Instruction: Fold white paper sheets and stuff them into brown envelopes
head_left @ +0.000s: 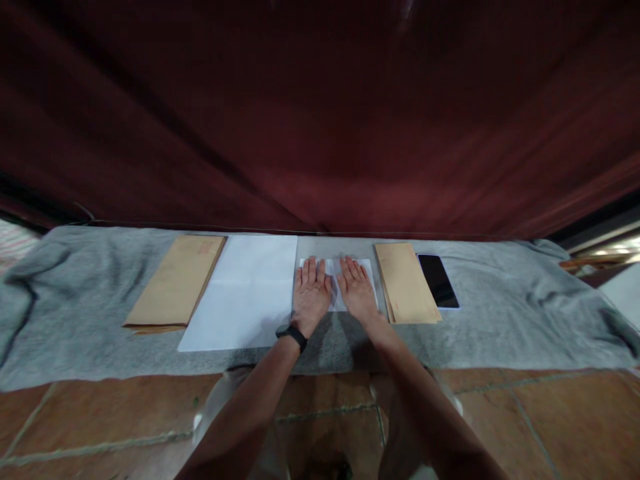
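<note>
Both hands lie flat, palms down, on a small folded sheet of white paper [338,303] in the middle of the grey cloth. My left hand [312,293], with a dark band on its wrist, covers the sheet's left part, fingers stretched forward. My right hand [357,289] presses on its right part, fingers also out straight. Between the two hands a strip of the paper shows. Just left is a stack of large white paper [245,293]. Close by on the right lies a pile of brown envelopes [407,283].
The grey cloth [510,307] covers a long low surface against a dark red draped backdrop [320,133]. A larger stack of brown envelopes [175,283] lies at the left. A phone [439,281] with a dark screen rests at the right. Below is a tiled floor [125,413].
</note>
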`<move>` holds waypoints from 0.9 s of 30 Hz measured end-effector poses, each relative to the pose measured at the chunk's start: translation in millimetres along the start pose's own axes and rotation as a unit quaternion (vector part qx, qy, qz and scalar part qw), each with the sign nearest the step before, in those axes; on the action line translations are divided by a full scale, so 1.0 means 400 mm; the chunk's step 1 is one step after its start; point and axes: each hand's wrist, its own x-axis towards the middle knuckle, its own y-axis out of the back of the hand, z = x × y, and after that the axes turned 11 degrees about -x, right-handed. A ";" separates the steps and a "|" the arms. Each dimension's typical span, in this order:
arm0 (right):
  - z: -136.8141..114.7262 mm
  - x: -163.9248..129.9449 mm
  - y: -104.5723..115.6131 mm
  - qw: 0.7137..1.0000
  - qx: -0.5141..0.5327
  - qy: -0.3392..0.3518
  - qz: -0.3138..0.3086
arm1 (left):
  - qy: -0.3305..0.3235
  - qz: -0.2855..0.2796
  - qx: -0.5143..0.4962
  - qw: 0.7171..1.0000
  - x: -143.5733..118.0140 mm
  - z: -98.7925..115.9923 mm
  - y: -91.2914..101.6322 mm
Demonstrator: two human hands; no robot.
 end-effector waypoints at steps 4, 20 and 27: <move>-0.024 0.001 -0.012 0.999 0.016 0.045 -0.017 | -0.003 -0.006 -0.002 1.000 0.000 -0.001 0.002; 0.022 -0.017 -0.021 0.999 -0.045 0.000 0.003 | -0.084 -0.004 -0.039 0.996 -0.004 0.018 -0.007; 0.020 -0.017 -0.015 0.998 -0.057 -0.003 -0.008 | -0.091 -0.034 -0.043 0.994 -0.009 0.021 -0.022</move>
